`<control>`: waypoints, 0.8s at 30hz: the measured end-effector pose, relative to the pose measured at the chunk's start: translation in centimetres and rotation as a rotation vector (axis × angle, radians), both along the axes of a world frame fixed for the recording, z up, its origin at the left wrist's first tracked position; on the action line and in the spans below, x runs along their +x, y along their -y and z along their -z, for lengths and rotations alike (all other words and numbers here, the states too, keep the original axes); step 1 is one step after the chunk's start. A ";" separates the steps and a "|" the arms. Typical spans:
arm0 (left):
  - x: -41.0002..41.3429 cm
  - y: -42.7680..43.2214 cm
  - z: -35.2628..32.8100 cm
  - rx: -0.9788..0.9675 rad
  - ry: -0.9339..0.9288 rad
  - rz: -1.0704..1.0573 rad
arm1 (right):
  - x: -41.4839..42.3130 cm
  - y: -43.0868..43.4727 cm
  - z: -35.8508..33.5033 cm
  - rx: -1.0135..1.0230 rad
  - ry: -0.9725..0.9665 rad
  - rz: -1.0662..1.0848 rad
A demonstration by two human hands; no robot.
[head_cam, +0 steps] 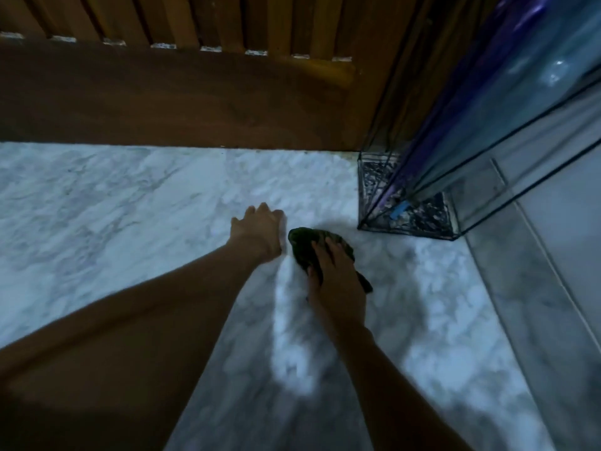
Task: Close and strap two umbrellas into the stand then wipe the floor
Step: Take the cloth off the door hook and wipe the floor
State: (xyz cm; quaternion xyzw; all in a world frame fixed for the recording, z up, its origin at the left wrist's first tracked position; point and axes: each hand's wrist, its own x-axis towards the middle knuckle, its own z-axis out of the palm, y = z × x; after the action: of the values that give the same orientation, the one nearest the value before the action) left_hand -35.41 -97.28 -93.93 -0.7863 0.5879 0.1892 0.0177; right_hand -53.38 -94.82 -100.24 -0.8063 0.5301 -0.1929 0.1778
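Head view: right hand [338,278] presses cloth [309,245] near stand [409,222] edge.

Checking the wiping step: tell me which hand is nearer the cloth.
Right. The right hand lies on top of the cloth, pressing it to the floor. The left hand is flat on the floor just left of the cloth, apart from it.
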 end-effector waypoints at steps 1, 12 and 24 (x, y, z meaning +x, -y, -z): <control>-1.5 -0.5 0.1 -0.017 -0.037 0.034 | -1.4 0.0 -0.1 -0.012 -0.006 0.032; -9.2 -2.7 1.3 0.173 -0.226 0.008 | -18.3 5.7 -1.4 0.062 -0.045 0.437; -9.8 -2.4 1.4 0.179 -0.087 0.029 | -9.6 2.0 -0.9 0.096 0.094 0.145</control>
State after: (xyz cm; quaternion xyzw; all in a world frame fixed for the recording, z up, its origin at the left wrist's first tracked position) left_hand -45.25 -94.92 -95.35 -0.7641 0.5800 0.2748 0.0652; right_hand -62.98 -96.80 -99.34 -0.7465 0.5867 -0.2173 0.2266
